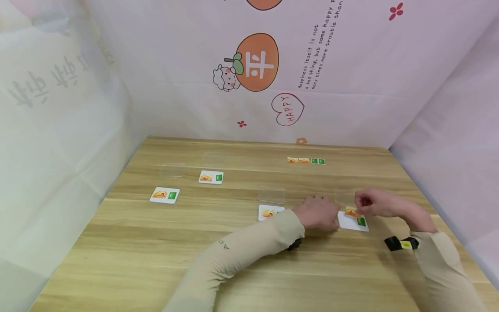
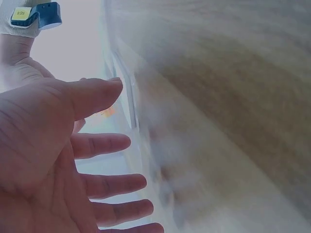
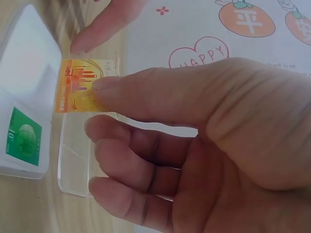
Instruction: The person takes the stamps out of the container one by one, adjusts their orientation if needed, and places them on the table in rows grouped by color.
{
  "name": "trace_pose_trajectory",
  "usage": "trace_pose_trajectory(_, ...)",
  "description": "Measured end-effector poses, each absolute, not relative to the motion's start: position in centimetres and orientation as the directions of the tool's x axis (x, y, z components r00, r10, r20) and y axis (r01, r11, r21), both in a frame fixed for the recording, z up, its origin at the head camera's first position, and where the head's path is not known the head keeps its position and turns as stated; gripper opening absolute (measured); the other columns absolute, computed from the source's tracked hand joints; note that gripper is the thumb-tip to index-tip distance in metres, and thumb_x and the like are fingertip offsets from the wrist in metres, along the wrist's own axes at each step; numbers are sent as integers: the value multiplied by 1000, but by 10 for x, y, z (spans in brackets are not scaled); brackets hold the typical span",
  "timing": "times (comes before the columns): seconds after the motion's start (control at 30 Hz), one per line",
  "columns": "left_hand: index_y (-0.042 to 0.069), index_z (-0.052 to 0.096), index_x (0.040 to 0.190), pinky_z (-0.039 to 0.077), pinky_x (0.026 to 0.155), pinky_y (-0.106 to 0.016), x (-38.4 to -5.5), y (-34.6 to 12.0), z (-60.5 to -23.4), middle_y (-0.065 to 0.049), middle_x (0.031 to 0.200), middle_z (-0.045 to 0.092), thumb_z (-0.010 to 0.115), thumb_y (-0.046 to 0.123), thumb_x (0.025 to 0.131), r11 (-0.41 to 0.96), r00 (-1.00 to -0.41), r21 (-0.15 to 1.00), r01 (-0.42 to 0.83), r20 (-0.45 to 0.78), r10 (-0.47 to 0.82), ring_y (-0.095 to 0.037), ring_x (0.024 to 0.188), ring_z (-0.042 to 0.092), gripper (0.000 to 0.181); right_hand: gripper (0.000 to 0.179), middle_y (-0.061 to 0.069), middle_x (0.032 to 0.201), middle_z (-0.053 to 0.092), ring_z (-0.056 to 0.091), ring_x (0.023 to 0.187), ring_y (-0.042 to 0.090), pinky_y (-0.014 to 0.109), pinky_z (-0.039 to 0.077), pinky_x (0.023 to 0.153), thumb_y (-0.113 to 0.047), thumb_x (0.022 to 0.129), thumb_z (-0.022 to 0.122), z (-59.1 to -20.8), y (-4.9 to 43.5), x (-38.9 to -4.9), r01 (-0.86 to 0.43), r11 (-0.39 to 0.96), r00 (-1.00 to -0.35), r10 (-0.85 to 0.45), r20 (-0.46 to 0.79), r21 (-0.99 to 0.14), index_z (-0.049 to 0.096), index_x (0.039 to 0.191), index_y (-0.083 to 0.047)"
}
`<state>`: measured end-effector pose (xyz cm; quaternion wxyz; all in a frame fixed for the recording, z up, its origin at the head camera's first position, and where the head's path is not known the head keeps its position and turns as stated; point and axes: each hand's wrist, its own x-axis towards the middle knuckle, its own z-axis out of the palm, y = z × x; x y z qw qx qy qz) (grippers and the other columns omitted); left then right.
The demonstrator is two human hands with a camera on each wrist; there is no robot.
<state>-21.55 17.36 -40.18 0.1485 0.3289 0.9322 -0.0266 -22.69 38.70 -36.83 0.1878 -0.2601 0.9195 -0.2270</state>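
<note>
In the head view, the working box [image 1: 346, 222] lies on the wooden table [image 1: 331, 277], and a green stamp [image 1: 361, 221] is inside at its right end; the right hand [image 1: 376, 202] pinches an orange stamp [image 1: 352, 212] above its far part; the left hand [image 1: 317, 213] is just beside its left edge; a clear lid [image 1: 343, 196] lies behind it. To the left of the working box is a middle box [image 1: 269, 207], which holds an orange and a partly hidden green piece; farther left are two more boxes [image 1: 210, 182], each with an orange and a green piece; behind the working box, near the back edge, four loose stamps [image 1: 304, 160] make a row; open wood extends in front of it, between the arms.

In the left wrist view, the left hand has straight, spread fingers and grips nothing; its thumb is near the working box's edge, but I cannot tell whether they touch.

In the right wrist view, thumb and forefinger pinch the orange stamp, the other fingers being curled; its edge overlaps the working box's rim, contact being unclear.
</note>
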Motion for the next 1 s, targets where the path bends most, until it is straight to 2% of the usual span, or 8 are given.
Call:
trace_pose_trajectory(0.23, 40, 43, 144, 43, 101, -36, -219, 166, -399, 9, 140, 49, 53, 59, 93, 767, -730, 29, 641, -285, 621, -15, 125, 47, 55, 17, -5, 69, 46, 44, 60, 2, 22, 38, 53, -8, 88, 68, -365, 386, -232, -379, 764, -795, -558, -238, -522, 54, 78, -10)
trace_pose_trajectory(0.4, 38, 52, 130, 45, 98, -35, -222, 160, -396, 10, 136, 52, 54, 58, 93, 759, -724, 34, 650, -273, 633, -14, 121, 50, 42, 17, -5, 71, 47, 44, 62, 2, 22, 38, 55, -8, 88, 69, -362, 383, -234, -377, 773, -801, -549, -240, -510, 55, 79, -11)
trace_pose_trajectory(0.5, 38, 51, 132, 45, 99, -36, -222, 158, -395, 10, 137, 51, 53, 58, 94, 755, -720, 44, 654, -271, 639, -14, 122, 49, 43, 17, -5, 71, 48, 45, 63, 3, 22, 39, 56, -7, 89, 67, -361, 381, -236, -380, 777, -801, -548, -241, -501, 55, 79, -11)
trace_pose_trajectory(0.63, 39, 43, 142, 42, 104, -38, -222, 154, -393, 9, 143, 48, 52, 59, 94, 753, -718, 42, 656, -271, 641, -16, 129, 47, 53, 16, -5, 70, 49, 45, 62, 2, 22, 40, 56, -7, 89, 67, -360, 379, -239, -394, 771, -794, -560, -236, -501, 55, 79, -12)
trace_pose_trajectory(0.9, 37, 49, 137, 44, 102, -38, -222, 144, -391, 9, 134, 54, 54, 58, 94, 734, -709, 22, 679, -241, 663, -14, 126, 49, 48, 14, -3, 72, 50, 46, 64, 2, 22, 41, 56, -6, 89, 67, -357, 372, -246, -383, 756, -791, -566, -235, -531, 56, 81, -10)
trace_pose_trajectory(1.0, 34, 52, 132, 47, 96, -35, -223, 137, -391, 8, 126, 57, 54, 56, 94, 721, -702, 9, 693, -219, 678, -13, 121, 52, 43, 14, -2, 73, 50, 46, 64, 3, 22, 40, 55, -7, 89, 67, -355, 368, -247, -373, 771, -799, -550, -244, -516, 55, 82, -9)
